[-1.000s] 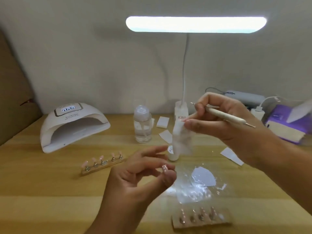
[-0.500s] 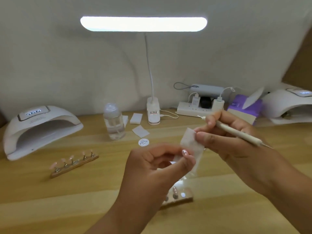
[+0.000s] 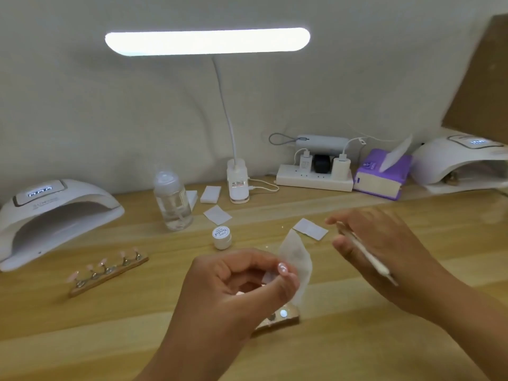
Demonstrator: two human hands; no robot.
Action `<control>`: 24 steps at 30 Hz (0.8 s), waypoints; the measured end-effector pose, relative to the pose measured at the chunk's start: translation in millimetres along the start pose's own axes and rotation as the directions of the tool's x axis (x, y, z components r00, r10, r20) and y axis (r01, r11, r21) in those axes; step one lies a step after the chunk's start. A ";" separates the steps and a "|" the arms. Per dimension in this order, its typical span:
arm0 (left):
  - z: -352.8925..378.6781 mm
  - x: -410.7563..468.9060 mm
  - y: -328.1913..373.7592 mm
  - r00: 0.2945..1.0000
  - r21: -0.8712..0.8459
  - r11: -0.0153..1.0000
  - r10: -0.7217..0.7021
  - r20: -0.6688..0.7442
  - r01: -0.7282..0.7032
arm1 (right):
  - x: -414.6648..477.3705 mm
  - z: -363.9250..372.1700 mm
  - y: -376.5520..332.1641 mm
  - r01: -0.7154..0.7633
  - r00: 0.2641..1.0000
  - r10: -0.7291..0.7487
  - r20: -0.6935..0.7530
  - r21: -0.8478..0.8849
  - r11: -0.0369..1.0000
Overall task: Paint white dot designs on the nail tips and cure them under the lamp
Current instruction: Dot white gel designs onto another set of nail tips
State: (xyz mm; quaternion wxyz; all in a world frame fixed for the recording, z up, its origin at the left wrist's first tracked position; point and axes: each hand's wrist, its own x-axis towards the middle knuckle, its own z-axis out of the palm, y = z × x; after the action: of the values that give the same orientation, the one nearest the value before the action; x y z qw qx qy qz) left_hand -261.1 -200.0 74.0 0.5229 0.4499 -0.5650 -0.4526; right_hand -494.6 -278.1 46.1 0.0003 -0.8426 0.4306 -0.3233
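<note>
nail tips (image 3: 103,262), pink, upright in a row on a wooden holder strip (image 3: 110,273) at the left of the table (image 3: 357,339), just nearer than the mouth of the left curing lamp (image 3: 55,213) with its display lit. second holder strip (image 3: 283,317) at near centre, mostly hidden behind the left hand (image 3: 233,292); tips on it too hidden to count.

left hand raised over the table, fingers curled in, thumb and forefinger pinching a thin white wipe (image 3: 298,259) standing up from the pinch. right hand (image 3: 384,243) to the right, apart from the wipe, motion-blurred, fingers fairly straight, with a slim white dotting tool (image 3: 365,255) held across them, point toward the near right; exact grip not clear.

small white jar (image 3: 222,237), lid on, beyond the left hand, nearer than a clear bottle (image 3: 172,202). loose white pads (image 3: 217,215) lying flat around the jar.

far edge: lit desk lamp (image 3: 207,41) on a bent neck, power strip (image 3: 313,180) with chargers, purple tissue pack (image 3: 382,174), right curing lamp (image 3: 461,163) at the far right.
</note>
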 end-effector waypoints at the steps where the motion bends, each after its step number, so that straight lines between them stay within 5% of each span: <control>1: -2.1 -2.3 0.7 1.000 0.017 1.000 0.004 -0.005 -0.004 | -2.7 4.5 9.2 0.053 0.999 -0.050 0.022 -0.159 0.986; 6: -15.8 -12.1 4.5 0.997 0.121 0.992 0.043 -0.070 -0.034 | -10.3 21.6 18.1 0.155 0.962 -0.094 0.258 -0.231 0.961; 14: -43.1 -15.7 -0.6 0.952 0.061 0.992 0.119 -0.283 -0.106 | -12.0 40.0 6.8 0.271 0.951 -0.234 0.203 -0.176 0.947; 24: -46.4 -22.4 -19.9 0.964 0.071 0.996 0.072 -0.257 -0.056 | -13.9 41.1 3.0 0.207 0.967 -0.182 0.177 -0.139 0.968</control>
State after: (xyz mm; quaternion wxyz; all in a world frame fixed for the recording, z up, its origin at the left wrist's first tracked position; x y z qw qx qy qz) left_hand -213.0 -183.6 52.4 0.5922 0.5029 -0.5201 -0.3548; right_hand -480.2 -281.3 5.2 -0.0624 -0.9019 0.3680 -0.2173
